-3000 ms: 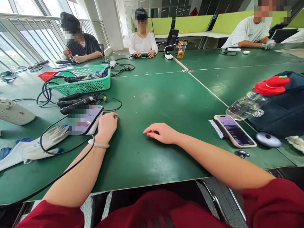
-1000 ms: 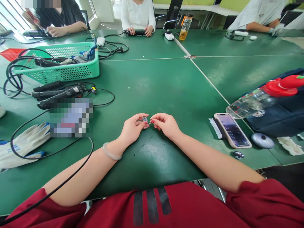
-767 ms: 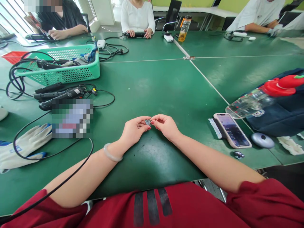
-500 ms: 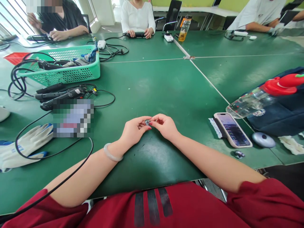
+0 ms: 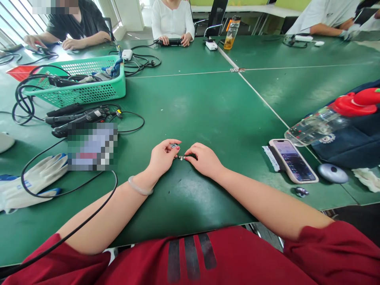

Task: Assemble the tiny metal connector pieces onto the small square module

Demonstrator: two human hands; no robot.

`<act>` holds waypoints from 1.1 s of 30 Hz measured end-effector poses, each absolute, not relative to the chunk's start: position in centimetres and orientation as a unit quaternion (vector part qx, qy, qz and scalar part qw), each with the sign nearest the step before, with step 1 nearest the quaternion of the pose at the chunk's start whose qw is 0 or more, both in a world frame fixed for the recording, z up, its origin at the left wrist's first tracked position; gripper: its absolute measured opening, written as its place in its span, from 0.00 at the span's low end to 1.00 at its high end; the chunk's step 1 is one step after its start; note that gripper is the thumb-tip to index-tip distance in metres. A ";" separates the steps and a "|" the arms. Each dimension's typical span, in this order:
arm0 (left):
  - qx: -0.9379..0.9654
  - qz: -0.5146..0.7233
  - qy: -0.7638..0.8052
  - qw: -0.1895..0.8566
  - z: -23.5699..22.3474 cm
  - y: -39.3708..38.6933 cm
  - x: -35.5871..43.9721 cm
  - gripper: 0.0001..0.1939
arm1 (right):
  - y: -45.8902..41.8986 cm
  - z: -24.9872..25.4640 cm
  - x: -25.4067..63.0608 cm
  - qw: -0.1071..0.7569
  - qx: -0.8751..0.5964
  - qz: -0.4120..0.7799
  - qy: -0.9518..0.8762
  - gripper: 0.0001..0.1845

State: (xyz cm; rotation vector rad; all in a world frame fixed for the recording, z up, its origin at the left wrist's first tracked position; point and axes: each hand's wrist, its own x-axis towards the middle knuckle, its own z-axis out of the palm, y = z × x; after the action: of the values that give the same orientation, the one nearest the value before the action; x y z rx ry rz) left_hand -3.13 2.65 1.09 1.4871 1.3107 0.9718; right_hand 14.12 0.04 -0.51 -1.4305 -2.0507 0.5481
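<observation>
Above the green table, close in front of my body, both hands are in pinches almost touching each other. My left hand point(image 5: 162, 156) grips a small silvery-blue piece point(image 5: 174, 146) between thumb and forefinger. Between the hands is a short, shiny chain-like piece point(image 5: 181, 158), with its right end in the thumb and forefinger of my right hand point(image 5: 204, 158). It reaches toward my left fingers, but I cannot tell whether it joins the silvery-blue piece. Both items are too small to identify surely.
On the left lie white gloves point(image 5: 32, 180), a blurred-out flat device, black handheld tools point(image 5: 80, 118) with cables, and a green basket point(image 5: 97, 93). A phone point(image 5: 293, 160), a grey mouse point(image 5: 332, 174) and a red-capped bottle point(image 5: 320, 122) are on the right. Several people sit opposite.
My hands have moved slightly apart, the left one leftward. The chain-like piece now shows stretched between them, where before one small silvery bundle was pinched by both hands.
</observation>
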 end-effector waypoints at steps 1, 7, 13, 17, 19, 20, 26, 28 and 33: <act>0.601 0.391 0.534 0.449 1.1 2.6 -3.1 0.11 | 0.1 -0.5 14.0 0.276 -0.539 0.199 -0.771 0.04; 0.626 0.365 0.530 0.441 1.0 2.5 -3.2 0.15 | 0.3 -0.7 13.8 0.218 -0.549 0.141 -0.794 0.09; 0.665 0.349 0.510 0.419 0.8 2.4 -3.3 0.15 | 0.5 -1.1 14.3 0.199 -0.557 0.114 -0.798 0.09; 0.657 0.339 0.492 0.460 1.1 2.1 -3.2 0.14 | 0.6 -0.8 14.8 0.297 -0.559 0.164 -0.757 0.08; 0.658 0.335 0.490 0.463 1.2 2.0 -3.1 0.14 | 0.5 -0.4 15.0 0.359 -0.544 0.175 -0.738 0.08; 0.661 0.334 0.491 0.459 1.2 1.9 -3.1 0.13 | 0.4 -0.2 15.1 0.383 -0.534 0.175 -0.734 0.08; 0.680 0.327 0.489 0.437 1.2 1.9 -3.1 0.13 | -0.4 0.5 14.8 0.425 -0.463 0.164 -0.760 0.09; 0.683 0.326 0.492 0.431 1.2 1.8 -3.0 0.13 | -0.5 0.5 14.7 0.416 -0.457 0.165 -0.768 0.09; 0.681 0.324 0.500 0.425 1.6 1.7 -2.9 0.13 | -0.5 0.2 14.6 0.394 -0.459 0.155 -0.781 0.10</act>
State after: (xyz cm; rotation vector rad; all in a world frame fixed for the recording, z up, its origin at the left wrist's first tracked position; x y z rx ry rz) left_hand -2.93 1.72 1.57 1.7030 1.2502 0.8104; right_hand 14.58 -0.47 0.24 -1.1647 -1.9810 0.3929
